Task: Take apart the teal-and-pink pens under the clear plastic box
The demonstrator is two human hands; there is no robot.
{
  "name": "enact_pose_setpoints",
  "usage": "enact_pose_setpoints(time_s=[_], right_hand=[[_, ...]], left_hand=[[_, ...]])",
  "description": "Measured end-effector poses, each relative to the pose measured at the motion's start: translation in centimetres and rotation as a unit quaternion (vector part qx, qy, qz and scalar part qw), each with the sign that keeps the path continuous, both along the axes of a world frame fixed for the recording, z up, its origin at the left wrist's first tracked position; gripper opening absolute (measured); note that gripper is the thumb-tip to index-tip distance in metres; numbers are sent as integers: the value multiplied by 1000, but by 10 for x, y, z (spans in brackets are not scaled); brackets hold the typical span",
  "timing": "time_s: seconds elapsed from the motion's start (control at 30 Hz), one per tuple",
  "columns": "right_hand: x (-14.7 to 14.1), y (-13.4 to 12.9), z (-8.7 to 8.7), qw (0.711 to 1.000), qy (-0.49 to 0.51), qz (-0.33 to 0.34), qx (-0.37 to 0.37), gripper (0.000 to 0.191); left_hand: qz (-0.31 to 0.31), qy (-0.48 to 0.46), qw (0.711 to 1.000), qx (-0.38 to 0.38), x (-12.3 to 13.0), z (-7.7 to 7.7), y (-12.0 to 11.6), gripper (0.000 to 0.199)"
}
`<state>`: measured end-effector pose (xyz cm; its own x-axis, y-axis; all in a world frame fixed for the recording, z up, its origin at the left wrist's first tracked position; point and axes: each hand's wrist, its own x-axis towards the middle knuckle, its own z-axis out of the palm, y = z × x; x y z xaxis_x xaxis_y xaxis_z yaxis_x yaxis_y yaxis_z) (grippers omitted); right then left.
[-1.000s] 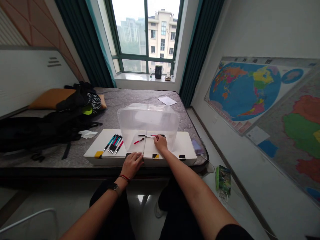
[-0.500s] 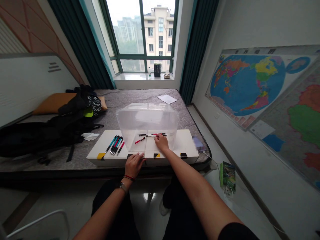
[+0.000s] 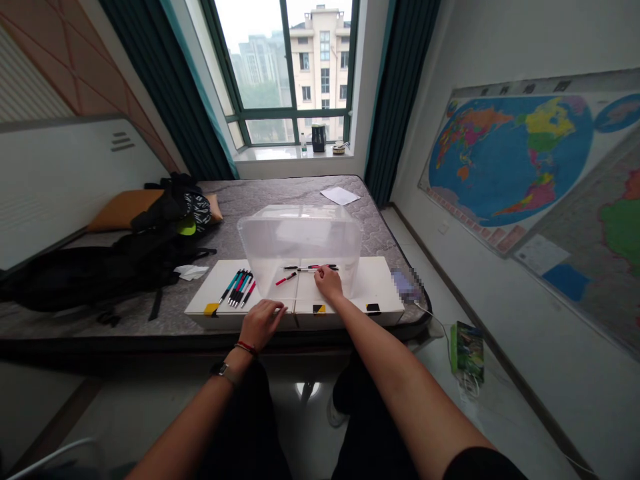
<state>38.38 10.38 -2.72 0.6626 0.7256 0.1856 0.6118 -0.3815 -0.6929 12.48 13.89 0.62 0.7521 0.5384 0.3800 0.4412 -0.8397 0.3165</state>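
Slim teal, red and black pens (image 3: 237, 288) lie bunched on a white board (image 3: 377, 283), more behind a clear plastic tub (image 3: 300, 233).
Left to right: the open left hand (image 3: 261, 325) rests on the board's front edge, holding nothing; a red pen (image 3: 287, 279) lies loose; the curled right hand (image 3: 328, 283) reaches black pens (image 3: 317, 267), grip unclear.

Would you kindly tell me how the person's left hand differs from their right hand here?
The left hand lies at the near edge of the white board, while the right hand sits farther in, beside the dark pens. The left wrist carries a red cord and a watch; the right wrist is bare. Both hands are ungloved, over the board.
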Motion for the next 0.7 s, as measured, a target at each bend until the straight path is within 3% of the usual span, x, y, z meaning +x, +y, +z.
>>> enact_pose_setpoints(time_s=[0.1,0.17,0.3,0.4,0.6,0.7], right_hand=[[0,0,0,1000,-1,-1,3,18],[-1,0,0,1000,1,-1,3,19],[0,-1,2,1000,4,-1,-1,19],[0,-1,2,1000,8,0,-1,18],[0,-1,2,1000,9,2,-2,18],[0,-1,3,1000,11,4,-6,18]], left_hand=[[136,-18,990,-8,-12,22,25,38],[217,10,976,-24,-19,27,47,41],[255,131,956,-57,-24,21,82,43],[274,193,939,-71,-20,11,90,41],[267,149,950,-56,-15,1,88,37],[293,118,946,-72,-21,1,93,32]])
